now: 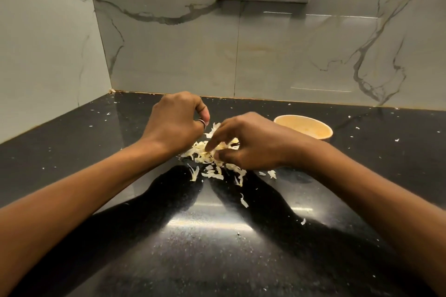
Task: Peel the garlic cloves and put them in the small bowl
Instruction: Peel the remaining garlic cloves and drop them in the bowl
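Fingertips (212,146) of right hand (251,142) pinching a yellowish bit (225,146), maybe clove, maybe husk, in heap of pale papery garlic skins (210,164) on black stone counter (217,253). Left hand (176,120) curled behind, contents hidden. Small round tan bowl (324,136) far right. Risk: slippery clove dropped, lost among skins.

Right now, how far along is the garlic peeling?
Done: a heap of pale papery garlic skins on the black speckled countertop shows much peeling. In hand: the right hand digs its fingers into the heap, the left hand curled beside it; no clove shows in either. Left: the small tan round bowl is too blurred to count contents.
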`<state>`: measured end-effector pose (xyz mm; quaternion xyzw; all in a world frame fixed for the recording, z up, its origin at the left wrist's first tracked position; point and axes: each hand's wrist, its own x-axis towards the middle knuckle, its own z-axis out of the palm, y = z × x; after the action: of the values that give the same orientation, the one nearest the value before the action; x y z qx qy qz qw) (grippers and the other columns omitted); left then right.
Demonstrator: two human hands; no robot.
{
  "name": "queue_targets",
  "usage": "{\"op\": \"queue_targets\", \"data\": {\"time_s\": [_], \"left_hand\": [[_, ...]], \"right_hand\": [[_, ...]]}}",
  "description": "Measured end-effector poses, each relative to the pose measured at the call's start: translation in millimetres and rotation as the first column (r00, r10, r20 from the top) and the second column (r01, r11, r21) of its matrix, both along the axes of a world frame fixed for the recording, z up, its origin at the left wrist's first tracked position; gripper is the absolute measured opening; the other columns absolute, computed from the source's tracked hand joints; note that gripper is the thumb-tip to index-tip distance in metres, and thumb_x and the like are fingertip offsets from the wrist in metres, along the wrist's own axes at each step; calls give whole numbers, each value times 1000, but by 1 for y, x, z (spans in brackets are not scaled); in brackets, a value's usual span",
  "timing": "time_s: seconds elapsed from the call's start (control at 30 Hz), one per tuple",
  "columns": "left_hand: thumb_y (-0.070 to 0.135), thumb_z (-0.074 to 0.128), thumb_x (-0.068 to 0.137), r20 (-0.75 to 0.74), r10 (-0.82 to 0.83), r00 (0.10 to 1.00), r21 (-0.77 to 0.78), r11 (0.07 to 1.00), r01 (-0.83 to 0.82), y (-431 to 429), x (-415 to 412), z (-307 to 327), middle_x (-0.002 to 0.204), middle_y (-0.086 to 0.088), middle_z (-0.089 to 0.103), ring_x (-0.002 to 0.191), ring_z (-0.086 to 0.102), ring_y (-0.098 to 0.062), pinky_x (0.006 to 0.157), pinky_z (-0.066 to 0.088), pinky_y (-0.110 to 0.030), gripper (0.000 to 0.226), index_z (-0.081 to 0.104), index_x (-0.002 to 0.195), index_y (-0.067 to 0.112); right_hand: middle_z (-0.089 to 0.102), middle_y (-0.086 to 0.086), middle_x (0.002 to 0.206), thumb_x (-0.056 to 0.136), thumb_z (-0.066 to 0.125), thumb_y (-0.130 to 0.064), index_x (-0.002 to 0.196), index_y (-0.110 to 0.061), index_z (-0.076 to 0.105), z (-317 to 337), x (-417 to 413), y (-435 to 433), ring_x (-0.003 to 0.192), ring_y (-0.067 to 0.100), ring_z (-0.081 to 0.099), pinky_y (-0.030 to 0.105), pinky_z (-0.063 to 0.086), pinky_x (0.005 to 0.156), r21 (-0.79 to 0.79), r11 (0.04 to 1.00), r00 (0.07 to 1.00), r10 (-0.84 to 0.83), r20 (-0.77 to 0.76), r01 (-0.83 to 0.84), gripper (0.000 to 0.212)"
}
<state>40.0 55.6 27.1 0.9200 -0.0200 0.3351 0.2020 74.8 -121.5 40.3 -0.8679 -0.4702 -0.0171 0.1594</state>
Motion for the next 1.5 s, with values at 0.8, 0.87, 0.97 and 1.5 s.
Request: {"op": "queue_targets", "data": {"time_s": [0.8,0.87,0.97,1.5], "left_hand": [[2,68,82,-27,-39,999,53,998,41,1,-1,2,97,2,72,92,64,-19,82,50,-32,41,55,66,38],[3,68,82,-27,-40,999,57,998,42,1,-1,2,98,2,71,93,64,-19,82,49,-32,40,55,67,38],[4,69,82,-22,-33,999,65,997,34,1,-1,1,100,2,71,94,63,-17,80,47,-30,40,54,66,38],[6,72,79,-8,-12,1000,75,997,13,-2,-6,3,104,5,71,94,63,-16,78,41,-28,34,64,69,38]], "right_hand": [[76,-10,96,90,73,-7,107,-22,79,4,11,-8,80,-9,63,-2,42,68,79,988,991,-132,-20,134,24],[76,-9,99,90,73,-6,109,-23,78,4,12,-7,80,-12,61,-4,41,66,104,985,990,-138,2,138,26],[76,-9,101,89,73,-6,110,-23,77,7,11,-6,82,-7,63,0,45,70,95,987,991,-133,23,130,27],[74,-8,99,95,67,-19,113,-20,76,6,8,-8,88,3,65,19,53,79,-23,989,989,-149,3,149,19]]}}
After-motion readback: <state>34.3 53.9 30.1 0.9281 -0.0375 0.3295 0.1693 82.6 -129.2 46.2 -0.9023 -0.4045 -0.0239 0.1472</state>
